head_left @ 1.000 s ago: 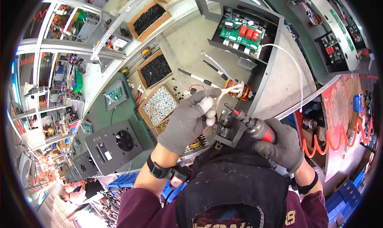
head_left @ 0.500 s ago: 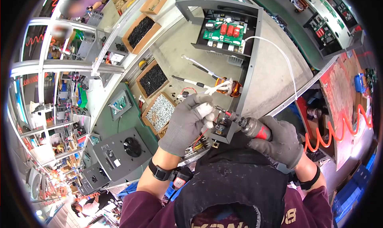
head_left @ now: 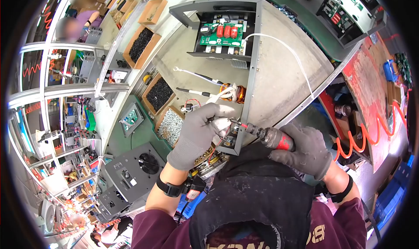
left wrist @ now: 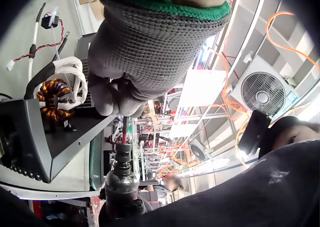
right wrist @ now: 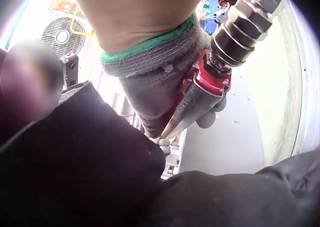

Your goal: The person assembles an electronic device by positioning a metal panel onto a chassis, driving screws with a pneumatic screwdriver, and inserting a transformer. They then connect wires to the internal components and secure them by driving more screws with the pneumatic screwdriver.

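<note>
The right hand point(head_left: 303, 152), in a grey glove, grips a black and red power driver point(head_left: 275, 138) whose bit points left. At the bit's tip are the curled fingers of the gloved left hand point(head_left: 196, 133); what they pinch is too small to tell. In the left wrist view the driver point(left wrist: 121, 179) stands just under the left hand's point(left wrist: 145, 51) fingertips. Both hands are over the near end of a dark metal chassis point(head_left: 251, 83). Beside it lies a copper coil point(head_left: 238, 94) with white-sleeved cables. The right wrist view shows the right hand point(right wrist: 160, 81) round the driver's red and metal body point(right wrist: 200, 94).
A green circuit board point(head_left: 221, 34) with red parts sits in the chassis's far end. Boxes of black screws point(head_left: 159, 94) and silver screws point(head_left: 170, 126) stand at left, near a grey fan panel point(head_left: 133, 172). A coiled orange hose point(head_left: 364, 140) hangs at right.
The driver's bit has come in to the left hand's fingertips. In the head view the chassis, coil and boxes have shifted left as the view turned.
</note>
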Available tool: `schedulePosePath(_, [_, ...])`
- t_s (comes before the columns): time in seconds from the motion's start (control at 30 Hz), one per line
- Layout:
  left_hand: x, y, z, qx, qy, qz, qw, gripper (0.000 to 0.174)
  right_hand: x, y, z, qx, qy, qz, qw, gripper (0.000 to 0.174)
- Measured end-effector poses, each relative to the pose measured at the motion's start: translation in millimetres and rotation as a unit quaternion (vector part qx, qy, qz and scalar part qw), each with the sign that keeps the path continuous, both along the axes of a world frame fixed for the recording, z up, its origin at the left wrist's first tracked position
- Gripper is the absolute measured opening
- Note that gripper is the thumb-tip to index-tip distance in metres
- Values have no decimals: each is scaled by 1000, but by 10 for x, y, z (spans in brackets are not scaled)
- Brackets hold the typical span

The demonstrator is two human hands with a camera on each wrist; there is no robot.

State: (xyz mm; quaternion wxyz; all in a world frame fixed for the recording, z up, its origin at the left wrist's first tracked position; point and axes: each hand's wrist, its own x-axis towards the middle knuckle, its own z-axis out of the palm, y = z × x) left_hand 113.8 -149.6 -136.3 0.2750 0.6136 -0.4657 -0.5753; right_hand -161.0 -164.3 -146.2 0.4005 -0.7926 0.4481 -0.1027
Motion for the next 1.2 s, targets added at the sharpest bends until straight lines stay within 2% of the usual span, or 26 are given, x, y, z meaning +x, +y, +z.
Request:
schedulePosePath(0.03, [-26, -21, 32, 1, -1, -2, 1000, 19, -13, -7, 1, -4, -3, 0, 1000, 54])
schedulePosePath(0.1, [-69, -54, 81, 81, 57, 35, 994, 19, -36, -19, 6, -7, -7, -2, 1000, 55])
schedulePosePath(0.2, [-49, -38, -11, 96, 106, 50, 988, 24, -65, -34, 15, -9, -16, -4, 1000, 55])
schedulePosePath(0.33, [-58, -41, -26, 82, 96, 46, 991, 30, -78, -50, 23, -1, -7, -2, 1000, 55])
schedulePosePath(0.43, [-65, -47, -21, 66, 57, 30, 996, 34, -79, -52, 16, -20, 6, 4, 1000, 58])
schedulePosePath(0.5, [-40, -44, -91, 5, -24, -11, 1000, 36, -80, -68, 12, -22, 13, 4, 1000, 58])
schedulePosePath(0.63, [-53, -52, -121, -25, -56, -44, 997, 33, -82, -112, 68, -18, 30, 19, 999, 57])
schedulePosePath(0.7, [-75, -16, -192, -146, -226, -69, 961, 28, -82, -111, 80, -10, 37, 19, 999, 57])
schedulePosePath(0.73, [-112, -5, -165, -146, -225, -73, 961, 28, -88, -108, 72, 20, 39, 19, 999, 57])
schedulePosePath(0.8, [-220, -40, 0, -185, -301, -80, 932, 15, -101, -108, 38, 52, 39, 17, 998, 57])
schedulePosePath(0.83, [-228, -75, 9, -184, -302, -84, 932, 15, -123, -100, -3, 69, 13, 16, 997, 57])
schedulePosePath(0.9, [-241, -145, 9, -158, -229, -115, 954, 14, -181, -93, -50, 90, -15, 10, 996, 58])
schedulePosePath(0.93, [-187, -167, -39, -148, -232, -86, 958, 23, -213, -104, -69, 107, -34, -3, 994, 58])
schedulePosePath(0.97, [-171, -293, 83, -121, -217, -68, 966, 24, -251, -113, -97, 124, -52, -18, 991, 58])
schedulePosePath(1.03, [67, -397, -110, -92, -158, 40, 982, 26, -393, -141, -199, 124, -83, -47, 988, 59])
schedulePosePath(1.07, [87, -489, -109, -89, -160, 35, 983, 26, -476, -162, -262, 121, -112, -70, 984, 60])
schedulePosePath(1.1, [83, -595, -102, -132, -282, -59, 949, 29, -560, -188, -341, 125, -114, -77, 983, 60])
schedulePosePath(1.13, [54, -674, -101, -173, -395, -154, 889, 33, -645, -218, -437, 107, -85, -77, 988, 62])
schedulePosePath(1.17, [-1, -722, -110, -171, -393, -163, 889, 33, -718, -241, -535, 91, -55, -78, 991, 63])
schedulePosePath(1.2, [-72, -762, -127, -210, -483, -269, 806, 37, -771, -266, -636, 119, -14, -84, 989, 70])
